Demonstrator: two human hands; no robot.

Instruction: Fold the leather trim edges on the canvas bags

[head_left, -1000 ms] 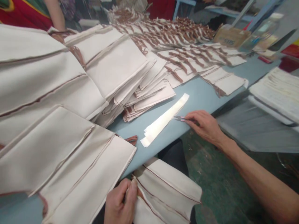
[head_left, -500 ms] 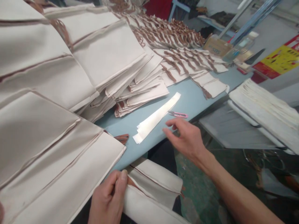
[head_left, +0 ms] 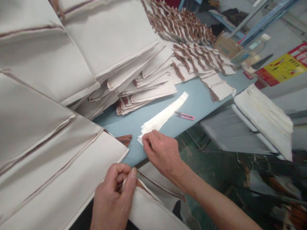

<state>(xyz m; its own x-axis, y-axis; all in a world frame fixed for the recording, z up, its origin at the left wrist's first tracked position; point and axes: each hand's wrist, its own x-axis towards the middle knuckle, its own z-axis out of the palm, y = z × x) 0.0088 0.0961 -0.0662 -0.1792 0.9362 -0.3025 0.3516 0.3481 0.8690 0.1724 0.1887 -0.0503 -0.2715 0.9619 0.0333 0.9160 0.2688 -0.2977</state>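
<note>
My left hand [head_left: 114, 195] is closed, pinching the top edge of a cream cloth bag [head_left: 153, 210] that lies in my lap below the table edge. My right hand [head_left: 161, 151] rests at the near end of a stack of white paper strips [head_left: 165, 116] on the blue table [head_left: 201, 99], its fingers pinched on the strips' corner. Small pink thread snips [head_left: 184, 116] lie on the table beside the strips, apart from both hands.
Large piles of cream cloth bags with brown trim [head_left: 72, 80] cover the table's left and far side. A brown cord [head_left: 123, 139] lies by the nearest pile. A stack of white sheets [head_left: 263, 115] sits on a lower shelf at right. A cardboard box [head_left: 226, 46] stands farther back.
My right hand let go of the pink snips, left them on the table, and moved left and nearer onto the end of the paper strips. My left hand kept its hold on the bag.
</note>
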